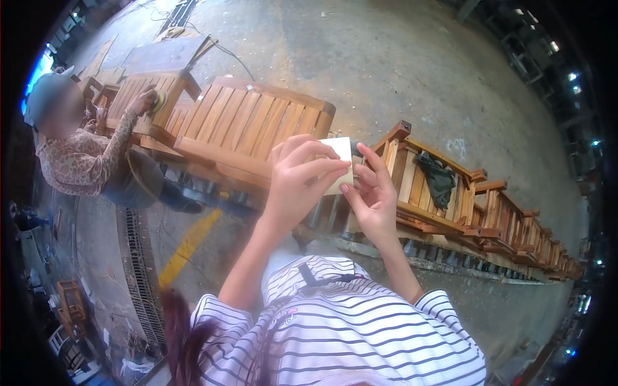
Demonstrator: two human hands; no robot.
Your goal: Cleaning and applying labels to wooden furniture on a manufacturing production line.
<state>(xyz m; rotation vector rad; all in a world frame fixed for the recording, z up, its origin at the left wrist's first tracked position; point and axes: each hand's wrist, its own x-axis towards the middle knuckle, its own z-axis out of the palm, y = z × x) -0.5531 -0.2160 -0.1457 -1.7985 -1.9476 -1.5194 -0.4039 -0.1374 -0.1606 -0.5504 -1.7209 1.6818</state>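
A small pale square sheet, like sandpaper or card, is held up in front of me by both hands. My left hand grips its left side with fingers curled over the top edge. My right hand pinches its right and lower edge with thumb and fingertips. Behind the sheet lies a slatted wooden chair frame on a roller conveyor.
A row of wooden chair frames runs off to the right along the conveyor, one with a dark cloth draped over it. At the left another person presses a sanding tool on a frame. A floor drain grate and a yellow line lie lower left.
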